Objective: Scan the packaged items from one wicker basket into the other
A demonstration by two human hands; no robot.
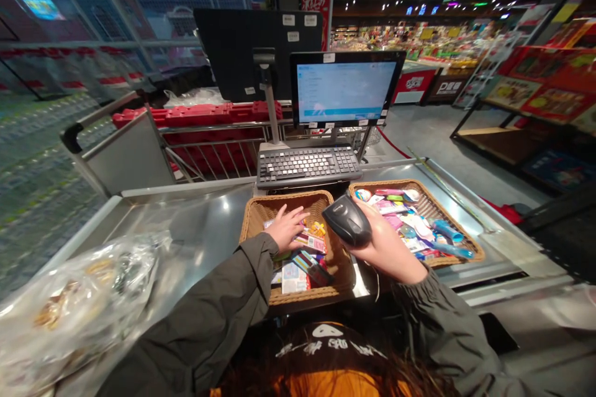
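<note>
Black handheld scanner (348,221): one, held above the counter (200,217), right hand (386,245) closed round it. From scanner, nine o'clock: left hand (286,228), fingers spread over packets (295,278) in wicker basket (302,296); contact cannot be told. Three: second basket (435,208), holding assorted small goods. Eleven: keyboard (310,164). Twelve: lit monitor (344,90).

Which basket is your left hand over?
The left basket, in front of the keyboard: the left hand is spread over it. The right basket is the one with blue tubes.
</note>
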